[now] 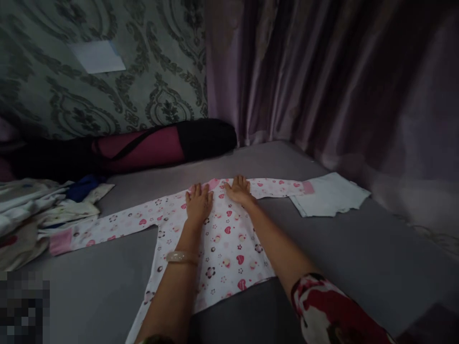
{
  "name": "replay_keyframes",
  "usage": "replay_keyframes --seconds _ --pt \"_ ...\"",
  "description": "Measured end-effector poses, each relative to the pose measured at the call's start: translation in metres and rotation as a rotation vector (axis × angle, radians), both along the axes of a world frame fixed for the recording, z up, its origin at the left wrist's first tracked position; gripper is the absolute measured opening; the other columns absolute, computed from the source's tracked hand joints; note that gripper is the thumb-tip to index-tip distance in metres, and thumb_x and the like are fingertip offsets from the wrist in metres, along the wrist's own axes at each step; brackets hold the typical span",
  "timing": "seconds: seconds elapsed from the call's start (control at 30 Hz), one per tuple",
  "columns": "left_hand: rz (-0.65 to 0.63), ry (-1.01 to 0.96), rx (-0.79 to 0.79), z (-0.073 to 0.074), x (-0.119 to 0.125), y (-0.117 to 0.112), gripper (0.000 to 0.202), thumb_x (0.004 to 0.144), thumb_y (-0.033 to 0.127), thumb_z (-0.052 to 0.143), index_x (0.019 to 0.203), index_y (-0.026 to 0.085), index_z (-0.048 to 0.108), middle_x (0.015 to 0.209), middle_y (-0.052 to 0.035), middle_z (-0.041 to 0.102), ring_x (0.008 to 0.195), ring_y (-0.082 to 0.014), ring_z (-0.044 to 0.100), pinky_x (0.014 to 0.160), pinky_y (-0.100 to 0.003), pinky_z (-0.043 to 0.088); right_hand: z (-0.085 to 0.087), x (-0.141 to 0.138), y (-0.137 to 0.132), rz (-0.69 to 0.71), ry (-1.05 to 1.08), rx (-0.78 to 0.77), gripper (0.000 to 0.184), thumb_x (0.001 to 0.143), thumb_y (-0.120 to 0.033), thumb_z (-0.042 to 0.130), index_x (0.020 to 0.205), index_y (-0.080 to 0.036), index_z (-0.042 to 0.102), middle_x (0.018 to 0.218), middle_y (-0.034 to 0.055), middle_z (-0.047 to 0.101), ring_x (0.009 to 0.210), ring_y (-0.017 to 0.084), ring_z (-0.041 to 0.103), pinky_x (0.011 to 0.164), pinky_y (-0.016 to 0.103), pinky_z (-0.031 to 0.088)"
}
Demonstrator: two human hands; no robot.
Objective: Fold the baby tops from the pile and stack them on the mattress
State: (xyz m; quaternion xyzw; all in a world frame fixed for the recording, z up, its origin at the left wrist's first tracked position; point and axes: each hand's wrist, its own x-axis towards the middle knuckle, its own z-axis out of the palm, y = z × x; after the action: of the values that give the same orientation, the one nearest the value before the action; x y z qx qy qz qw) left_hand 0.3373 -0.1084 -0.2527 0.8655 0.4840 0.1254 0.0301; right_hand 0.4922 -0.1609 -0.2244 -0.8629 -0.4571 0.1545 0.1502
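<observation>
A small white long-sleeved shirt (pixel 229 243) printed with pink hearts and flowers lies spread flat on a grey surface (pixel 340 248), sleeves stretched out left and right. My left hand (pixel 198 203) rests flat on the shirt's upper chest, fingers stretched out. My right hand (pixel 238 189) lies flat beside it near the pink collar, fingers spread. A pale bangle (pixel 181 257) circles my left wrist. Neither hand holds anything.
A folded white cloth (pixel 328 195) lies at the right sleeve's end. A heap of crumpled clothes (pixel 39 210) sits at the left. A long black and magenta bag (pixel 143 148) lies against the patterned wall. Purple curtains (pixel 340 81) hang at the back right.
</observation>
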Motion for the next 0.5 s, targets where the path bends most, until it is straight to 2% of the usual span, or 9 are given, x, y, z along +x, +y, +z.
replay_keyframes --seconds 0.07,0.13,0.23,0.33,0.43,0.5 --pt "-0.009 -0.009 0.002 -0.001 -0.001 0.000 0.054 0.098 0.042 0.028 0.144 0.019 0.042 0.151 -0.0151 0.038 0.142 -0.0313 0.028 0.114 -0.055 0.021 0.009 0.011 -0.008 0.047 0.038 -0.006 0.074 0.096 -0.052 0.018 0.151 -0.002 0.017 0.159 0.0173 0.012 0.146 0.028 0.007 0.116 0.045 0.008" --pt "-0.022 -0.023 -0.002 -0.002 -0.001 0.000 0.054 0.098 0.042 0.027 0.144 0.018 0.043 0.150 -0.0158 0.038 0.142 -0.0320 0.028 0.113 -0.056 0.021 0.013 0.021 -0.022 0.053 -0.022 0.010 0.071 0.097 -0.049 0.018 0.151 -0.003 0.019 0.159 0.0165 0.012 0.147 0.027 0.006 0.117 0.046 0.006" --pt "-0.031 -0.059 0.020 -0.004 -0.001 -0.001 0.053 0.097 0.041 0.029 0.143 0.017 0.044 0.151 -0.0181 0.035 0.142 -0.0341 0.026 0.112 -0.056 0.022 0.004 0.030 -0.043 -0.004 -0.125 0.006 0.069 0.098 -0.046 0.020 0.150 -0.001 0.022 0.158 0.0171 0.016 0.146 0.028 0.007 0.116 0.047 0.003" --pt "0.002 -0.111 0.129 -0.005 -0.001 -0.003 0.054 0.095 0.041 0.036 0.141 0.014 0.045 0.152 -0.0220 0.030 0.142 -0.0372 0.022 0.111 -0.055 0.024 -0.009 0.032 -0.053 -0.032 -0.171 0.008 0.068 0.098 -0.046 0.022 0.150 -0.001 0.023 0.158 0.0167 0.018 0.146 0.028 0.009 0.117 0.047 0.003" --pt "0.074 -0.143 0.211 -0.003 0.000 -0.005 0.056 0.092 0.044 0.043 0.137 0.010 0.048 0.144 -0.0248 0.038 0.133 -0.0383 0.036 0.106 -0.052 0.031 -0.012 0.035 -0.053 -0.028 -0.147 0.027 0.067 0.098 -0.044 0.024 0.150 -0.002 0.024 0.158 0.0165 0.019 0.146 0.028 0.009 0.117 0.048 0.003" --pt "0.114 -0.133 0.217 -0.001 0.001 -0.007 0.056 0.091 0.046 0.044 0.134 0.009 0.050 0.133 -0.0241 0.048 0.122 -0.0371 0.046 0.100 -0.050 0.037 -0.004 0.043 -0.053 -0.004 -0.074 0.036 0.064 0.098 -0.042 0.028 0.148 -0.003 0.028 0.157 0.0166 0.022 0.145 0.027 0.014 0.117 0.045 0.010"
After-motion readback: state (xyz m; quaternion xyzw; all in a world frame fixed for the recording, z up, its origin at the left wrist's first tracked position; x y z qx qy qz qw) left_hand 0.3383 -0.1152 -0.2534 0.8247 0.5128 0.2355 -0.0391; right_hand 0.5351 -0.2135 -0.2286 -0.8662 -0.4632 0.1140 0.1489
